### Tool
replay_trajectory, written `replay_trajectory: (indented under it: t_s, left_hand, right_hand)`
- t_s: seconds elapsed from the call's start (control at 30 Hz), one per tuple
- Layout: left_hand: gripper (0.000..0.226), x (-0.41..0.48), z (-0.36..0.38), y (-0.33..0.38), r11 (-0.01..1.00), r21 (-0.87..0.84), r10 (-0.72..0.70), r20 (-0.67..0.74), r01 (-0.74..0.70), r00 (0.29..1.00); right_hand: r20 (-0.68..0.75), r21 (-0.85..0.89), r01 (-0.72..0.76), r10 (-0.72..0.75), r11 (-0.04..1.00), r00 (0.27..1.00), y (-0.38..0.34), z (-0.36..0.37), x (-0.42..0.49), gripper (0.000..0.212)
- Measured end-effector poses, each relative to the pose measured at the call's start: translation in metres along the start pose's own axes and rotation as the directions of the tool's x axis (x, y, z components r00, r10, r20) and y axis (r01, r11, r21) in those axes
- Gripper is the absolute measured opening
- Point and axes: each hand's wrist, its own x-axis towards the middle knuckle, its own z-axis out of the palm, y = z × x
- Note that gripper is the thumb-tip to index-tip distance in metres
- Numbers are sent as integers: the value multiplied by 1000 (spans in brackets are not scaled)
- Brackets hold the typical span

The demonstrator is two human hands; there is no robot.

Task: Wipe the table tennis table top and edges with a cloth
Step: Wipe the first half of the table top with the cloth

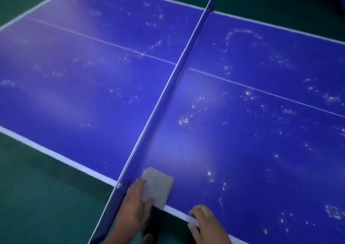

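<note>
The blue desk (242, 131) lies on a green surface (46, 197), and white specks (183, 121) cover both halves beyond the hands. The left hand (134, 206) presses the cloth (158, 185) flat, fingers straight, beside the net (168, 94). The right hand (205, 223) curls over the near edge. The wiping seems hardly begun.

The cloth (158, 185) under the left hand (134, 204) is pale grey-white with a fine nubbly weave. Around it the table tennis table (242, 131) is deep violet-blue, sprinkled with whitish specks and curved speckled trails, thickest off to the right of the cloth. A white border stripe (176, 212) runs out from beneath the cloth, and a thin white centre line (261, 91) crosses far beyond it. Just left of the cloth, the net (155, 120) is the same blue with a white top band. The floor (46, 197) is dark green.
</note>
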Motion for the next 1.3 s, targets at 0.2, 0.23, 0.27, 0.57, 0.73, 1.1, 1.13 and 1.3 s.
replay_trajectory:
  t_s: [0.2, 0.23, 0.27, 0.57, 0.73, 1.1, 1.13, 1.3]
  left_hand:
    - [60, 11, 10, -18, 989, -8, -149, -7, 149, 989]
    - [57, 9, 11, -23, 990, -36, -140, -24, 139, 990]
    - [56, 10, 9, -24, 984, -84, -160, -29, 157, 987]
    - [63, 10, 12, -35, 980, -152, -136, -21, 131, 991]
    - [56, 34, 19, -35, 966, -227, -135, -47, 121, 990]
    - [59, 75, 58, -65, 967, 211, 164, -93, -141, 982]
    - [61, 75, 61, -68, 943, 291, 189, -70, -162, 979]
    - [68, 78, 74, -68, 902, 411, 171, -62, -131, 983]
  right_hand:
    - [-126, -243, 97, -131, 965, 983, -46, 44, 56, 71]
    - [-137, -281, 136, -181, 950, 974, -51, 51, 68, 73]
    - [-152, -295, 154, -205, 943, 967, -57, 55, 80, 73]
    - [-56, -428, 304, -361, 851, 931, -64, 77, 167, 69]
    - [-207, -435, 201, -314, 878, 926, -45, 34, 225, 69]
    - [-299, -432, 24, -168, 902, 939, -31, 30, 222, 70]
    - [-303, -439, 21, -170, 898, 938, -30, 37, 215, 69]
    - [-288, -499, 26, -194, 866, 938, -23, 39, 216, 70]
